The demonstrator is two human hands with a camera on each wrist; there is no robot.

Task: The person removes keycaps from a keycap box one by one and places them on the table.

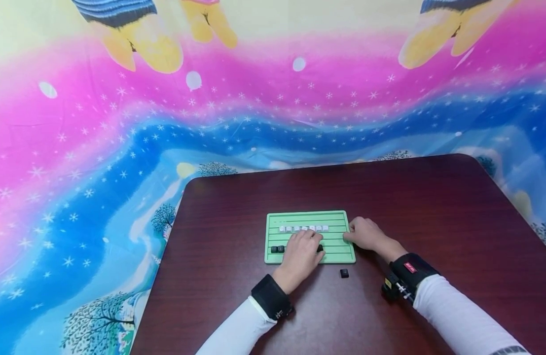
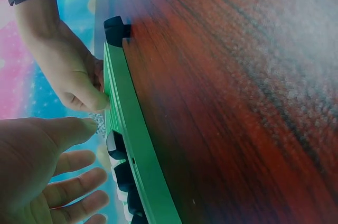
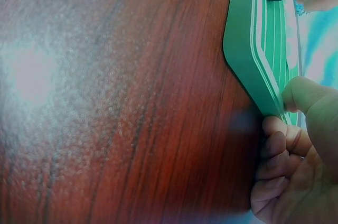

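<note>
A light green slotted board (image 1: 335, 246) lies on the table, with a row of white keycaps (image 1: 289, 229) in an upper slot and black keycaps (image 1: 277, 249) in a lower one. My left hand (image 1: 301, 251) reaches over the board and covers part of the lower row. In the left wrist view its fingers (image 2: 79, 187) are spread above the keycaps, holding nothing. At the board's right edge, my right hand (image 1: 366, 233) pinches the rim; the right wrist view shows the thumb (image 3: 306, 94) on top and curled fingers against the side.
One loose black keycap (image 1: 344, 273) sits on the dark wooden table (image 1: 228, 217), just in front of the board's near edge. Behind the table hangs a colourful printed cloth (image 1: 273, 98). Both wrists wear black straps (image 1: 269, 296).
</note>
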